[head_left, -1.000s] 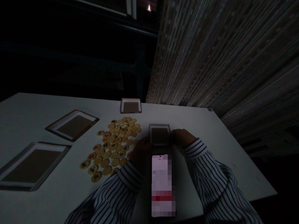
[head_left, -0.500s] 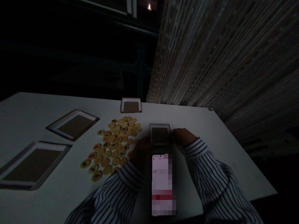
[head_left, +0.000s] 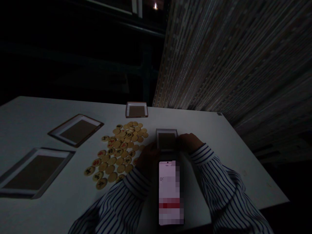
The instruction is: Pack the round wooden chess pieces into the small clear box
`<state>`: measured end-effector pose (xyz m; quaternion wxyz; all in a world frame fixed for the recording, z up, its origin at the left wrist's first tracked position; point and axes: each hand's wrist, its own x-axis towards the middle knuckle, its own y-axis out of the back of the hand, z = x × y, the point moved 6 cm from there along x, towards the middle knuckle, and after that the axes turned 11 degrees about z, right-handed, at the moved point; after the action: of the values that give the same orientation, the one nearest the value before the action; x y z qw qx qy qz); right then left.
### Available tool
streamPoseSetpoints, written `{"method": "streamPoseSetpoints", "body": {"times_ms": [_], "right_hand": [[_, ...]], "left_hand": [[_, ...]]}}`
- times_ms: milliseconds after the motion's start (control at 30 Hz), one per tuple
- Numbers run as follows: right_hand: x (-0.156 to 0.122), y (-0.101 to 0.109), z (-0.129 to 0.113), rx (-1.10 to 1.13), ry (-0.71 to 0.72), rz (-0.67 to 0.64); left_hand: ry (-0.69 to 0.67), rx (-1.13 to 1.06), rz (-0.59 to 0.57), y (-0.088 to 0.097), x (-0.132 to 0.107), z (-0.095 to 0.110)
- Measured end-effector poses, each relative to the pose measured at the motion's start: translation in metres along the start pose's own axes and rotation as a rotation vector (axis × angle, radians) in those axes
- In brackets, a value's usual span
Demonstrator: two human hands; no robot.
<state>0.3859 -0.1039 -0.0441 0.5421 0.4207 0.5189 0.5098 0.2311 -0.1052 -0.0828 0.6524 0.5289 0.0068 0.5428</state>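
A small open box (head_left: 167, 140) with a pale rim and brown inside lies between my hands on the white table. My left hand (head_left: 147, 156) is at its lower left side, fingers mostly lost in shadow. Curled fingers of my right hand (head_left: 190, 142) are against its right edge. Just below the box lies a lit phone (head_left: 168, 188), its screen partly blurred out. Left of my left hand is a loose spread of round wooden xiangqi pieces (head_left: 112, 161), several with red or black characters, others blank side up, some overlapping.
A small brown-rimmed open box (head_left: 136, 110) sits at the table's far edge. Another brown-rimmed box (head_left: 80, 128) and a larger grey-rimmed one (head_left: 34, 172) lie at the left. A string curtain (head_left: 195, 65) hangs behind the table (head_left: 234, 169). The room is dark.
My right hand has shifted slightly left, further over the small box's right edge. My left hand, the pieces and the phone look nearly unchanged.
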Motion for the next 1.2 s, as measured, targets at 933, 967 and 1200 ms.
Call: {"method": "streamPoseSetpoints", "body": {"times_ms": [933,967,1200], "right_hand": [[-0.0004,-0.0022,-0.0032,-0.045,0.028,-0.004],[-0.0003,-0.0025,-0.0032,-0.048,0.031,-0.004],[-0.0005,-0.0021,-0.0027,-0.034,0.033,0.004]], "left_hand": [[-0.018,0.046,0.047,-0.0064,-0.0044,-0.0049],[-0.019,0.051,0.044,-0.0065,-0.0047,-0.0049],[0.007,0.046,0.051,-0.0057,-0.0054,-0.0055]]}}
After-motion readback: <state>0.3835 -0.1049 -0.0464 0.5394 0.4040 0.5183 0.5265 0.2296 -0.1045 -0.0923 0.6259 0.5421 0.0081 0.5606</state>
